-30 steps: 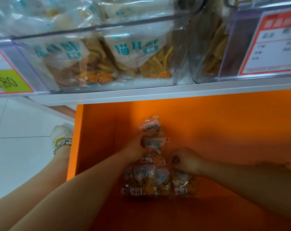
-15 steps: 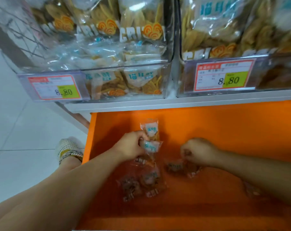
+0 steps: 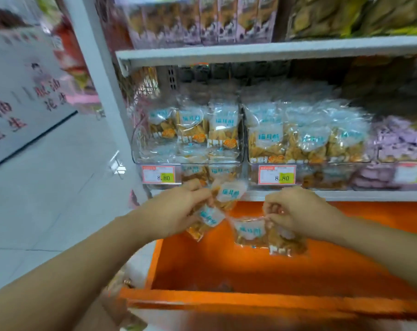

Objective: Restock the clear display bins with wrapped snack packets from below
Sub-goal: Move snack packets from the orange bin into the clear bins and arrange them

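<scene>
1. While both hands are held above the orange drawer [image 3: 226,266], the left hand [image 3: 178,209] is seen with its fingers curled round two wrapped snack packets. The upper packet [image 3: 229,195] is tilted up toward the shelf edge [image 3: 346,195], and the lower packet [image 3: 208,217] is gripped just beneath it.
2. Directly above and beyond that hand, the left display bin [image 3: 143,149] is found, clear-walled, with packets stood upright inside. Its open top lies higher than its price tag [image 3: 160,174], so the held packets are placed below the bin's rim and in front of its wall.
3. The left hand is judged the nearer one to this bin. An upward lift over the front wall is what the coming move would turn on.
4. Further right, the right hand [image 3: 298,211] is closed in a pinch on the top seams of a hanging cluster of packets [image 3: 250,231]. These hang below and slightly left of the knuckles, long axes roughly vertical. At least two are held, but the exact count cannot be told through the blur.
5. Above and a little right of that hand, the right display bin [image 3: 322,163] is seen, heaped fuller than its neighbour.
6. At the far right, purple packets [image 3: 398,139] are stacked in a further bin.
</scene>
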`<state>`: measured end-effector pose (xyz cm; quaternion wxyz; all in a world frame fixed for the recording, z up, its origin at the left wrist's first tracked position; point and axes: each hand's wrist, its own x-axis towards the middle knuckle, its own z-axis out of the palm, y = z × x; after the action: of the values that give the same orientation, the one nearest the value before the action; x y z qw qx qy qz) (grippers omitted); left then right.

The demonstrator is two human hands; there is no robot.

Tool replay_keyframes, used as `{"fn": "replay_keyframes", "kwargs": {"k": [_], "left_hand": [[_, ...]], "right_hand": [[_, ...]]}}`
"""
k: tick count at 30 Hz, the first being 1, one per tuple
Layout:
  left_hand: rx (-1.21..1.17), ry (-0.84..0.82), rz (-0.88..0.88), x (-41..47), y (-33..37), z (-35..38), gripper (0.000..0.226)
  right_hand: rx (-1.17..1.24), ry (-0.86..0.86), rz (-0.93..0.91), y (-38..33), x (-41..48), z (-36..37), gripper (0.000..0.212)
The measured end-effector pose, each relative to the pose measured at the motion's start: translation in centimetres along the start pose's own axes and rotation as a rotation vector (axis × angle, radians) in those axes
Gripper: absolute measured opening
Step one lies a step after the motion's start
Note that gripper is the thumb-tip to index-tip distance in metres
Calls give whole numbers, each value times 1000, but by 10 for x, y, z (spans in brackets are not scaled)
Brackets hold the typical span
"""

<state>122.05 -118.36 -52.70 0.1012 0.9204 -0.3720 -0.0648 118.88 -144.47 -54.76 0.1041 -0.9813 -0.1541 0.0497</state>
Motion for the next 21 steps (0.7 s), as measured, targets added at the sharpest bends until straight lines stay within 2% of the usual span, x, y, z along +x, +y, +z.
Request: {"fn": "replay_keyframes", "kwargs": {"k": [4,9,14,21], "left_hand": [[-57,239,-24,-21,1,-50,32],[-188,571,-128,-27,-24,-80,36],[-228,719,-224,-22,-56,-85,35],[-219,922,-327,-38,-92,-89,35]], "right_hand": [[50,136,-38,-30,-3,-62,19],[149,380,-48,-51,26,-103,22],[258,566,-34,-73,87,-114,12],[254,588,-1,-99,169,-98,8]]}}
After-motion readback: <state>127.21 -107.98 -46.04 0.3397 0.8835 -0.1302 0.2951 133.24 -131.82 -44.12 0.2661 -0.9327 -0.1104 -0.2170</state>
